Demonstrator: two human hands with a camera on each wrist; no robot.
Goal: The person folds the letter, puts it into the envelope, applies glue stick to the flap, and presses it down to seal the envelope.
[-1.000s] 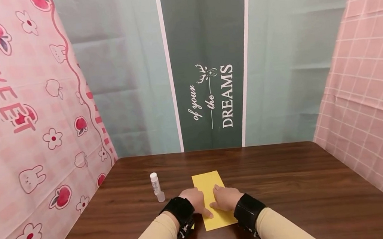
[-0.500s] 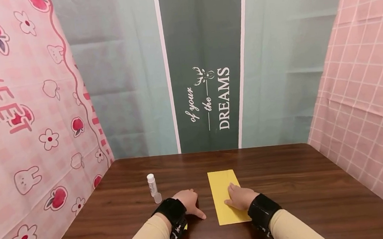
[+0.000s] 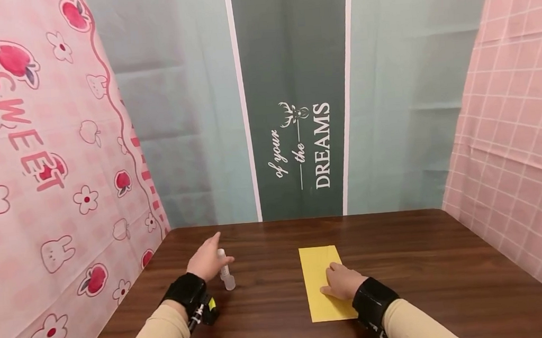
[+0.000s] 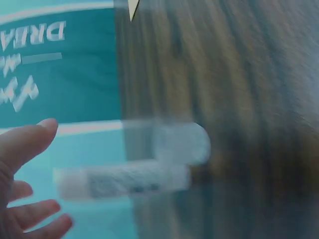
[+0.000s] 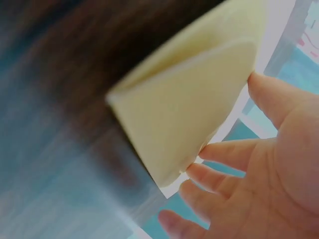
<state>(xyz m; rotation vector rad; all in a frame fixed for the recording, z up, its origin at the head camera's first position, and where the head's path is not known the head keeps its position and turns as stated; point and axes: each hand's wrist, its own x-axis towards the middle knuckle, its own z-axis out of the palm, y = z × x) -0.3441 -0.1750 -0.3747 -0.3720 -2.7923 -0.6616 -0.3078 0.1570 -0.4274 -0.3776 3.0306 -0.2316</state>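
Note:
My left hand [image 3: 206, 260] hovers beside a white glue stick [image 3: 224, 268], thumb spread and fingers apart. In the left wrist view the glue stick [image 4: 122, 181] is blurred, with a gap between it and the fingertips. A translucent cap [image 4: 184, 143] stands next to its base. On the table, my right hand [image 3: 343, 282] rests over a folded sheet of yellow paper [image 3: 317, 298]. Seen from the right wrist, the fingers and thumb touch one edge of the paper [image 5: 184, 109], whose two layers gape slightly at the other side.
The dark wood-grain table [image 3: 416, 253] ends at a grey-green curtain [image 3: 390, 101] behind. A pink printed cloth [image 3: 74, 216] hangs along the left side and a pink checked cloth [image 3: 511, 129] along the right. Black bands wrap both wrists.
My left hand has lifted off the yellow paper and moved left and forward to the glue stick. The paper has slid right under my right hand.

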